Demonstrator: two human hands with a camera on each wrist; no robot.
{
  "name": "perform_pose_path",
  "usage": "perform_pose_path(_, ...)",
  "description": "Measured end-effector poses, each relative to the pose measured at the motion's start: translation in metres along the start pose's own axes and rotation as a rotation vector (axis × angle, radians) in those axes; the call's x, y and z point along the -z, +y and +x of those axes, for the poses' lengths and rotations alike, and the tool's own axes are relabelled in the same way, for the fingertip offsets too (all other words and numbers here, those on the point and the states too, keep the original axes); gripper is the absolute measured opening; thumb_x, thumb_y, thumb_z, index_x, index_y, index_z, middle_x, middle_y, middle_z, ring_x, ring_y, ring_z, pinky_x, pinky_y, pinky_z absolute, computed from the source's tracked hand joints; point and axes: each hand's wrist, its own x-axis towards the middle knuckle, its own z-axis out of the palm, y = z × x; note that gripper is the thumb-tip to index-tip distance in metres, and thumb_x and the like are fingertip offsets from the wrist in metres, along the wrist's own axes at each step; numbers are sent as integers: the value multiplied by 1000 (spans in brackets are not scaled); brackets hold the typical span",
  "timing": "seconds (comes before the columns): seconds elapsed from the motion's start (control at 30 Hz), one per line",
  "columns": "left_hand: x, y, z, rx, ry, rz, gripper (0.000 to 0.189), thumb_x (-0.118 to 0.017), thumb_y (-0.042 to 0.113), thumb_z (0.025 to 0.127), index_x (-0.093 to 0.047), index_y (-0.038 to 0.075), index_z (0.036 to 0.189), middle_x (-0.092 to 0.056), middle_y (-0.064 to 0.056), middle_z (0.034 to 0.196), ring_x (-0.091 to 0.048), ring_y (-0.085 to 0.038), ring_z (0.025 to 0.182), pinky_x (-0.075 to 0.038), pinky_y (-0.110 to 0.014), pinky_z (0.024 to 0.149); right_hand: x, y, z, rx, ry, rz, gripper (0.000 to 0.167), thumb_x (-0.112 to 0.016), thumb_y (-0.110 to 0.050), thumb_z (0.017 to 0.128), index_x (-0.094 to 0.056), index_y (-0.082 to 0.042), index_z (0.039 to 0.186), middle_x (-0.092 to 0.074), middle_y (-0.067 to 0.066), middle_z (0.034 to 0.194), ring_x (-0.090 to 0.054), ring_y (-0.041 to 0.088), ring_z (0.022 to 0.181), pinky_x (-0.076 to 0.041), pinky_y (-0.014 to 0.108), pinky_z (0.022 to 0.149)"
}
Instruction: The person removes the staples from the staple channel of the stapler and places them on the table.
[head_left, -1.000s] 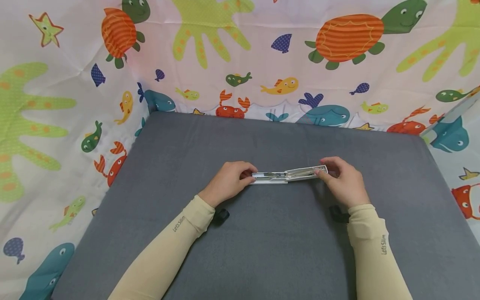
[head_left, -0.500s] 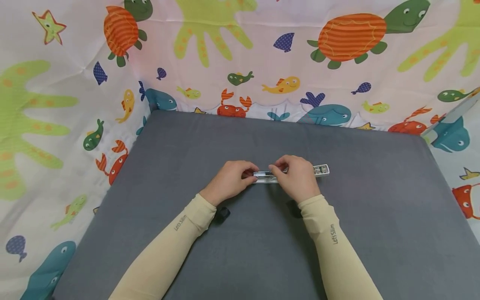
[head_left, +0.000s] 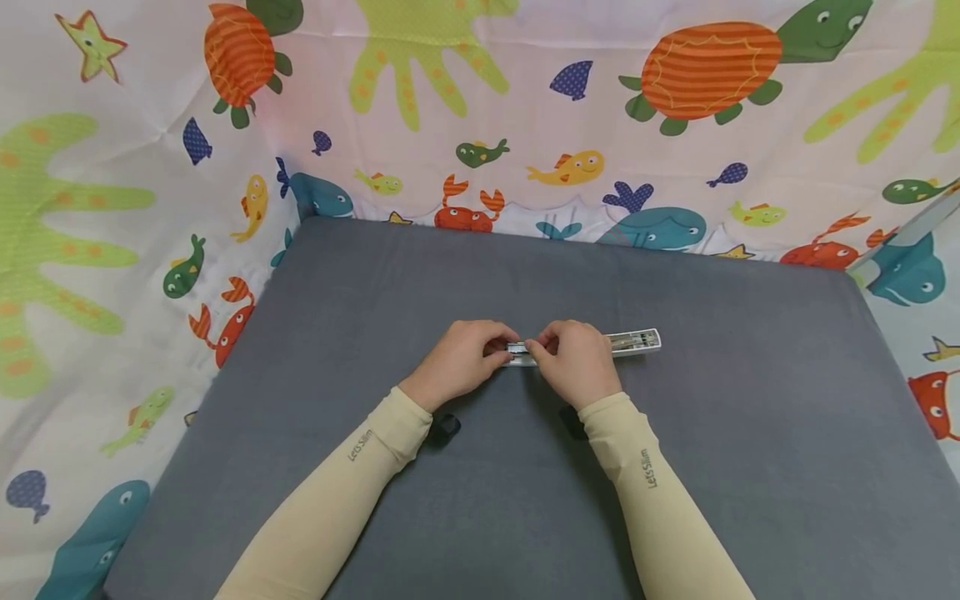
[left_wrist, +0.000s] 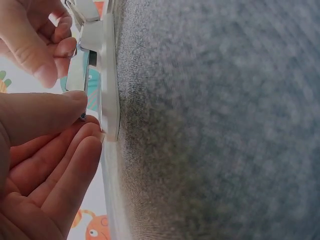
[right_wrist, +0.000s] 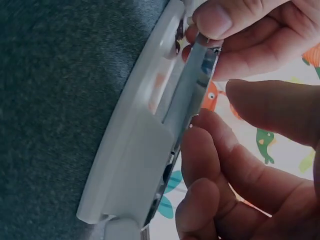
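Stapler (right_wrist: 127, 170) sits near the middle of the desk (head_left: 480, 517), opened up: white base (left_wrist: 111, 82) seems to rest on the cloth, cover (head_left: 637, 341) swung back toward the right side, metal rail (right_wrist: 187, 82) exposed above the base. Left hand (head_left: 463, 358) pinches the rail's free end between thumb and fingers. Right hand (head_left: 581, 360) isn't gripping: thumb stands off, fingers loosely bent, the index seeming to touch the rail's side.

To handle this well, I'd judge: hold the rail end steady with a light pinch, avoid twisting it, keep the base flat so nothing slides. The right fingertips should probably work along the rail's side without leaning on the swung-back cover; pushing hard there could tip the lot. Thin metal edges, so fingertips want care.

Counts: one stapler, with one base, one rail, one cover; two hands; two beige sleeves (head_left: 318, 517); two black wrist pieces (head_left: 446, 429); one desk. Printed cloth (head_left: 517, 50) behind and at the sides. Staples: can't tell how many, if any.
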Motion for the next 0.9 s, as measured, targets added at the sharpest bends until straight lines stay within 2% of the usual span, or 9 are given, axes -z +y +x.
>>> perform_pose_path(0.37,1,2,0,19,1,11,22,-79,14,101,-80,12,123,-80,-2,110,-73,-11,91,-63,-31,85,-5,-6,-1,-39,27,-14,25,-79,-30,98,-81,-9,84,-69,9,80,-61,32,81,-39,56,82)
perform_pose_path(0.57,0,2,0,21,-4,10,22,-78,15,102,-80,13,124,-80,-1,110,-73,-11,92,-62,-31,84,-8,-6,-2,-56,62,-20,24,-79,-28,97,-82,-9,83,-71,10,80,-63,34,82,-39,62,85)
perform_pose_path(0.9,0,1,0,18,3,24,22,-78,15,102,-80,14,123,-80,-1,110,-73,-11,92,-62,-30,84,-12,-9,-2,-51,104,-46,22,-82,-26,94,-83,-9,80,-73,10,77,-65,35,80,-40,65,83)
